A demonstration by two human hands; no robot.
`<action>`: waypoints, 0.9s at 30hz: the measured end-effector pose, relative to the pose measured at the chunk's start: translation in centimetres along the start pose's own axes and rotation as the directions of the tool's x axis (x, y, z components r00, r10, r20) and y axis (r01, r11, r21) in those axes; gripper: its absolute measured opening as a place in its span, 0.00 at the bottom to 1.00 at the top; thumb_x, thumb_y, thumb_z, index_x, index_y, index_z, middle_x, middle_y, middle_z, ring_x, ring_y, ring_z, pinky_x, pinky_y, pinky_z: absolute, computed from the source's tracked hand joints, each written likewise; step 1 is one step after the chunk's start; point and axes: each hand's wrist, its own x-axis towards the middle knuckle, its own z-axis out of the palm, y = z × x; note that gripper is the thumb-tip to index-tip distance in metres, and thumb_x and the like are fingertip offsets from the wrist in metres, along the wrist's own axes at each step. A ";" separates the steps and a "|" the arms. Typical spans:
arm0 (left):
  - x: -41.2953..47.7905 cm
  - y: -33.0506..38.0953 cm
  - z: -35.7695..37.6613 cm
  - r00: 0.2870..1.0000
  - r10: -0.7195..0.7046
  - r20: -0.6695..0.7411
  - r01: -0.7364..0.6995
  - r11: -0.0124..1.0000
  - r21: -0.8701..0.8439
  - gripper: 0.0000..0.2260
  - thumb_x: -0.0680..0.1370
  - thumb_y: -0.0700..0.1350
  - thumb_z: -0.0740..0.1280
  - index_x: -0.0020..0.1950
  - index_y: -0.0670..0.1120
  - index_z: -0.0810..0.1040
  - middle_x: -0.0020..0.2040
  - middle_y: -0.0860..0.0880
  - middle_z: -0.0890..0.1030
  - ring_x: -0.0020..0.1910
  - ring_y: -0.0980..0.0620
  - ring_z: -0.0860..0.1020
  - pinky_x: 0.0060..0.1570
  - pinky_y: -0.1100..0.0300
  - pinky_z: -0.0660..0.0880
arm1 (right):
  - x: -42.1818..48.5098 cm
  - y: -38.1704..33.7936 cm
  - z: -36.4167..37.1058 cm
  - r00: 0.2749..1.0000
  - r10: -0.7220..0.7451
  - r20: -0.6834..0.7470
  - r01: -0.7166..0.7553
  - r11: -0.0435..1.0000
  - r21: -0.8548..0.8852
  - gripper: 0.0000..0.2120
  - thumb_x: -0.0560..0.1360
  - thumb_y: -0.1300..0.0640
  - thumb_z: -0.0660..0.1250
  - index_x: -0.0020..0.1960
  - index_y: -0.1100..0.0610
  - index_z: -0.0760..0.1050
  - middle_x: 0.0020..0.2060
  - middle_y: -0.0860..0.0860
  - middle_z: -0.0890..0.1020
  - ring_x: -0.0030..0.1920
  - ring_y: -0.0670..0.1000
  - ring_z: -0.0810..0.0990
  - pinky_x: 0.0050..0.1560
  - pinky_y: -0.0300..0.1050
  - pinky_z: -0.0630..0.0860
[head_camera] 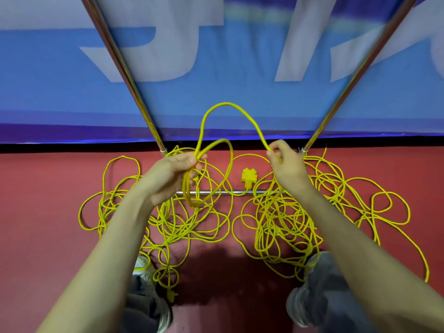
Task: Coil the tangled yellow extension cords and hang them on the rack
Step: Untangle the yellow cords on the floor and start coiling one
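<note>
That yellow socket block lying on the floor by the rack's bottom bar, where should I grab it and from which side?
Probably pinch the socket block across its side edges, coming down from above: it lies flat on the floor in a gap between the cord tangles, top face clear, its cord leaving toward the bottom bar.

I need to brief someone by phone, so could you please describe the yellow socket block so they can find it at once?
Start at the chrome bar lying across the red floor. Just beyond its middle, between the left hand and the right hand, lies the socket block. It is the only chunky, squarish yellow piece among thin cord loops.
</note>
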 end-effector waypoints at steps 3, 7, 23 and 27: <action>-0.5 0.2 0.6 0.997 -0.072 0.036 0.069 0.993 0.091 0.07 0.80 0.38 0.61 0.49 0.42 0.79 0.36 0.52 0.80 0.30 0.56 0.72 0.32 0.65 0.73 | 0.3 0.2 0.0 1.000 -0.010 -0.016 0.010 1.000 0.000 0.12 0.78 0.64 0.60 0.59 0.60 0.75 0.46 0.55 0.77 0.46 0.52 0.73 0.46 0.40 0.65; -0.1 -0.7 0.0 0.985 -0.167 -0.049 0.174 0.941 0.290 0.10 0.79 0.37 0.63 0.40 0.45 0.78 0.33 0.52 0.81 0.30 0.56 0.73 0.34 0.63 0.72 | 0.8 0.5 -1.2 0.988 0.116 -0.101 -0.091 0.969 0.232 0.06 0.79 0.60 0.61 0.51 0.54 0.75 0.38 0.48 0.74 0.35 0.43 0.71 0.39 0.39 0.68; 0.0 -1.7 0.1 0.996 -0.083 -0.018 0.081 0.871 0.484 0.08 0.80 0.38 0.64 0.42 0.42 0.78 0.36 0.45 0.76 0.33 0.54 0.71 0.34 0.65 0.68 | 0.8 -1.0 -1.5 0.953 0.250 -0.172 -0.171 0.910 0.378 0.11 0.77 0.50 0.65 0.44 0.58 0.76 0.34 0.44 0.75 0.38 0.43 0.72 0.40 0.35 0.67; -0.1 -1.4 0.4 0.996 -0.082 0.037 0.063 0.927 0.370 0.08 0.80 0.38 0.64 0.41 0.42 0.79 0.36 0.46 0.77 0.34 0.52 0.72 0.35 0.62 0.69 | 0.9 0.2 -1.2 0.912 0.367 -0.182 -0.253 0.854 0.454 0.12 0.77 0.50 0.65 0.45 0.59 0.77 0.33 0.46 0.74 0.36 0.44 0.70 0.40 0.40 0.66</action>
